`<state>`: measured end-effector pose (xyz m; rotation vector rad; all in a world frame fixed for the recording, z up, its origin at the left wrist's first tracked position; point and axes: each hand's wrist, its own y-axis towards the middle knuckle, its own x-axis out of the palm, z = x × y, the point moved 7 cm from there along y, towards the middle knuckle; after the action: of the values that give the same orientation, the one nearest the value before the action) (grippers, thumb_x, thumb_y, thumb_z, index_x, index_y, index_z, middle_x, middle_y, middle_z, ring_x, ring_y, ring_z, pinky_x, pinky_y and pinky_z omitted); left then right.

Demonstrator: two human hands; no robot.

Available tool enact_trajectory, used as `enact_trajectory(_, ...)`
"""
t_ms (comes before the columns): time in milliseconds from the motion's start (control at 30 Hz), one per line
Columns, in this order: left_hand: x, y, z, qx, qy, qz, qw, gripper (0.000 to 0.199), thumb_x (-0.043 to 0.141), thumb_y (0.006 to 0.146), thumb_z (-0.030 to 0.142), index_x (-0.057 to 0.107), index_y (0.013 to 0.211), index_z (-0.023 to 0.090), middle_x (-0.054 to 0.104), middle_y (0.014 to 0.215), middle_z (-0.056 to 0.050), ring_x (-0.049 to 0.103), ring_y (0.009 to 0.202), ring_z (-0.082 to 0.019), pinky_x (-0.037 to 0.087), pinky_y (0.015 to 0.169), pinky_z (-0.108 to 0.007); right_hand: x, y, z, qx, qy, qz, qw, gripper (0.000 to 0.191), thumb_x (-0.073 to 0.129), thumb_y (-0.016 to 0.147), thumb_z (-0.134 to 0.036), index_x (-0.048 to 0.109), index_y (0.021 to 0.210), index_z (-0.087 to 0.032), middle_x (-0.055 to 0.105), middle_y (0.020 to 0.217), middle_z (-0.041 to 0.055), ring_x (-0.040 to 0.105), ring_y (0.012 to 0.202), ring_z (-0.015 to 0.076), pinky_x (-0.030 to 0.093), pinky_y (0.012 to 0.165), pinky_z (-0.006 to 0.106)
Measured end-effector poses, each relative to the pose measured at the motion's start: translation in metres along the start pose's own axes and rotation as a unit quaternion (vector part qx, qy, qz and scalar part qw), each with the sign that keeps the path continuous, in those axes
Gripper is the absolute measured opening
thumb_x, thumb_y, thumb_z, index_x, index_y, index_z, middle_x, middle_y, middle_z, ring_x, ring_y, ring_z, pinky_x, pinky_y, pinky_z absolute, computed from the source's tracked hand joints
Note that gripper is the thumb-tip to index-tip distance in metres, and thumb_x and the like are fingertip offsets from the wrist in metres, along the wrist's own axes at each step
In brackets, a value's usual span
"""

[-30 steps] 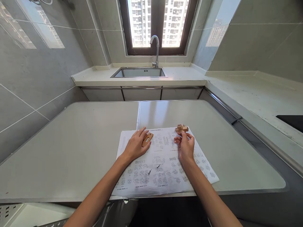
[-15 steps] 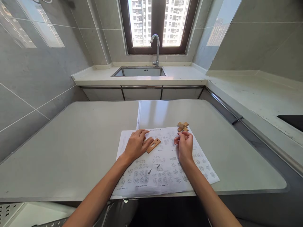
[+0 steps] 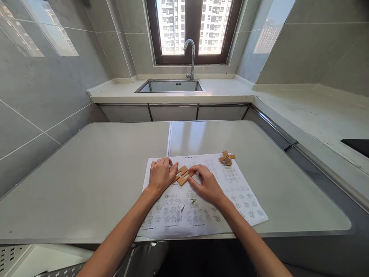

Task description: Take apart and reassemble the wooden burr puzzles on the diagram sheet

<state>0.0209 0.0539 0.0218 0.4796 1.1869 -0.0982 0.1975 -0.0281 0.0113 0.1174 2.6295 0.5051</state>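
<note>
Several flat wooden puzzle pieces with cut-outs lie side by side on a printed paper sheet [image 3: 173, 229]. My left hand [image 3: 162, 175] rests on the sheet with its fingers curled at the left of the group, closed on a piece that it partly hides. From the right, my right hand [image 3: 206, 186] has its thumb and fingers on both edges of a slotted wooden puzzle piece [image 3: 182, 181]. Beyond my right hand, at the sheet's far right corner, sits an interlocked wooden cross puzzle [image 3: 227, 158].
The sheet, printed with small diagrams, lies near the front edge of a pale table [image 3: 86, 184]. Past the table are a counter with a sink [image 3: 170, 86] and a faucet [image 3: 192, 57]. Another counter [image 3: 317, 111] runs along the right.
My right hand has moved left from near the cross puzzle and taken hold of the slotted piece. My left hand has drawn back slightly left, its fingers more curled. The cross puzzle has shifted and sits turned differently.
</note>
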Motion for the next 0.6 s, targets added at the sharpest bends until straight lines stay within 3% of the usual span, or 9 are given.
enact_trajectory(100, -0.0006, -0.0005, 0.0019, 0.001, -0.005, -0.012, 1.0, 0.035, 0.053, 0.103, 0.045, 0.062, 0.08, 0.021, 0.073, 0.085, -0.01, 0.068, 0.086, -0.029, 0.043, 0.09, -0.045, 0.0043, -0.0023, -0.0036, -0.027, -0.022, -0.025, 0.999, 0.023, 0.067, 0.094, -0.022, 0.07, 0.116, -0.026, 0.071, 0.121, 0.0093, 0.061, 0.12, 0.0289, 0.05, 0.106, 0.048)
enact_trajectory(300, -0.0014, -0.0011, 0.0056, 0.015, 0.004, -0.016, 1.0, 0.039, 0.051, 0.104, 0.044, 0.058, 0.073, 0.021, 0.072, 0.082, -0.01, 0.067, 0.082, -0.028, 0.042, 0.086, -0.042, 0.0037, -0.0031, 0.0003, -0.03, -0.051, -0.013, 0.998, 0.022, 0.069, 0.095, -0.022, 0.069, 0.116, -0.026, 0.069, 0.124, 0.0104, 0.057, 0.124, 0.031, 0.05, 0.108, 0.052)
enact_trajectory(600, -0.0057, -0.0037, 0.0045, -0.03, -0.086, -0.029, 0.995, 0.039, 0.051, 0.104, 0.056, 0.061, 0.085, 0.024, 0.07, 0.071, -0.002, 0.064, 0.062, -0.022, 0.035, 0.064, -0.031, 0.0066, -0.0046, 0.0049, -0.014, -0.074, -0.031, 0.997, 0.027, 0.078, 0.092, -0.029, 0.07, 0.118, -0.028, 0.069, 0.119, 0.0101, 0.056, 0.119, 0.0335, 0.05, 0.104, 0.054)
